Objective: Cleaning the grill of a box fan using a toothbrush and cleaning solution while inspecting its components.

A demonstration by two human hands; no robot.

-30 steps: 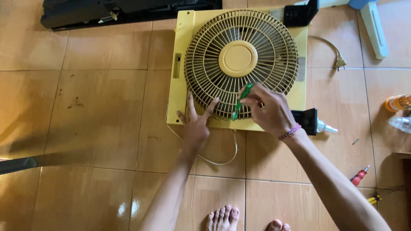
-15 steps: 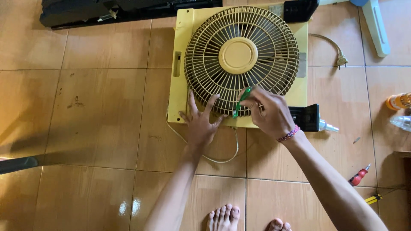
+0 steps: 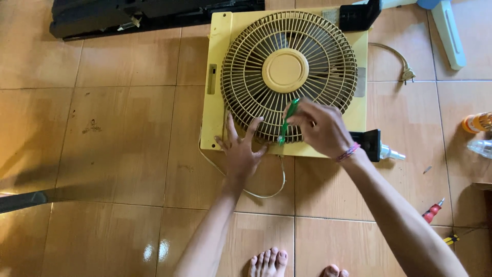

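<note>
One yellow box fan (image 3: 287, 77) lies flat on the tiled floor (image 3: 118, 154), round grille up; take it as the landmark. Your left hand (image 3: 240, 150) rests at the fan's near-left corner, palm down, its five fingers (image 3: 230, 125) spread wide across the grille's lower rim and the yellow frame. Your right hand (image 3: 320, 128) sits over the grille's near edge, fingers pressed around one green-handled screwdriver (image 3: 287, 119), which slants down toward the bottom rim of the grille, between your two hands. One bracelet (image 3: 348, 152) circles your right wrist.

One pale cord (image 3: 256, 192) loops out from the fan's near edge onto the floor. One plug (image 3: 407, 75) lies right of the fan. Two black blocks touch the frame: one (image 3: 359, 15) at the far-right corner, one (image 3: 370, 144) at the near-right corner. Well right of the fan: one red-handled screwdriver (image 3: 432, 211), one orange bottle (image 3: 476, 123). One long black object (image 3: 143, 15) lies beyond the fan's far-left side. Two bare feet (image 3: 269, 262) show nearest you.
</note>
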